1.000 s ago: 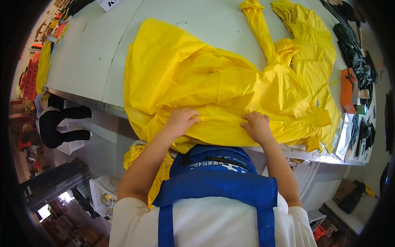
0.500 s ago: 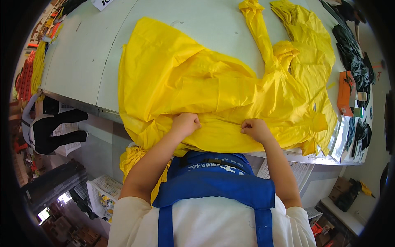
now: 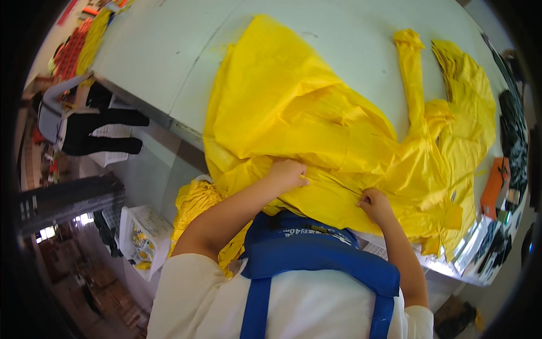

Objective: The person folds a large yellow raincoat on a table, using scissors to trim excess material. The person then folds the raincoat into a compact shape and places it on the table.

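Observation:
A yellow raincoat (image 3: 282, 96) lies spread and wrinkled along the front edge of the table, one sleeve (image 3: 410, 85) stretching away to the far right. My left hand (image 3: 288, 174) is closed on the fabric of its near part, fingertips pinched together. Further right, my right hand (image 3: 375, 203) pinches the same near part, its fingers curled in. Between the hands a long fold of cloth runs across. The fingertips are partly hidden, so how much cloth each holds is unclear.
Folded yellow garments (image 3: 474, 107) lie at the right of the white table (image 3: 169, 62), beside an orange box (image 3: 495, 189) and dark green cloth (image 3: 514, 135). Bunched yellow cloth (image 3: 195, 203) hangs at my left. A white basket (image 3: 127, 231) and another person (image 3: 62, 124) are further left.
The view has turned, so the table and raincoat sit further right and lower. Both hands stay at the near cloth, with only slight shifts in the fingers.

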Demonstrator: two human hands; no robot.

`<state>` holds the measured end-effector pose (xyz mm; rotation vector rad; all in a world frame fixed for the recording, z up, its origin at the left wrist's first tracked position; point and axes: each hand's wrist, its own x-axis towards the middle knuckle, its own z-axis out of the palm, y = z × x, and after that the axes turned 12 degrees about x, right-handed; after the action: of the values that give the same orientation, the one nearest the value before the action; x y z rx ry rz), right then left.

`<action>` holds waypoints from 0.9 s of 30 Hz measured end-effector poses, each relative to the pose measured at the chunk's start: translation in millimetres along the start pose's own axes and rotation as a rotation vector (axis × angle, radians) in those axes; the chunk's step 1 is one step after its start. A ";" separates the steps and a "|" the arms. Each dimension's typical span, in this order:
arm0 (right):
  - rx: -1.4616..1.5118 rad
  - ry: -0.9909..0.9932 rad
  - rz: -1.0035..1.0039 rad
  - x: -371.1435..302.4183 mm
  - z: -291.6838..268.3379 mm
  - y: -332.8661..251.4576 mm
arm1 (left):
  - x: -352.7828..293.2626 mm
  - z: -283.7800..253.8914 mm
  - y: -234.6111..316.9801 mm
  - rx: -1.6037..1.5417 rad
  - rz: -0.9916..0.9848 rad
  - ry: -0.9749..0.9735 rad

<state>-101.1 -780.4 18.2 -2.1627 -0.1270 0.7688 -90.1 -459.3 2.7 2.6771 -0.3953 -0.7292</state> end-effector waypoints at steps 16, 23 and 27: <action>-0.086 -0.009 -0.441 -10.7 26.1 -159.7 | -174.8 -81.6 -9.1 -0.205 -0.193 0.516; -0.009 -0.232 -1.004 16.9 104.1 -226.2 | -168.7 -57.3 -18.7 -1.566 -0.397 0.338; -0.096 -0.218 -1.110 18.6 108.2 -227.3 | -158.0 -57.0 -25.9 -1.981 -0.448 0.252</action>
<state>-110.1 -551.4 123.9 -1.6842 -1.3523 0.3165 -186.5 -366.8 107.8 0.8560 0.7068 -0.3834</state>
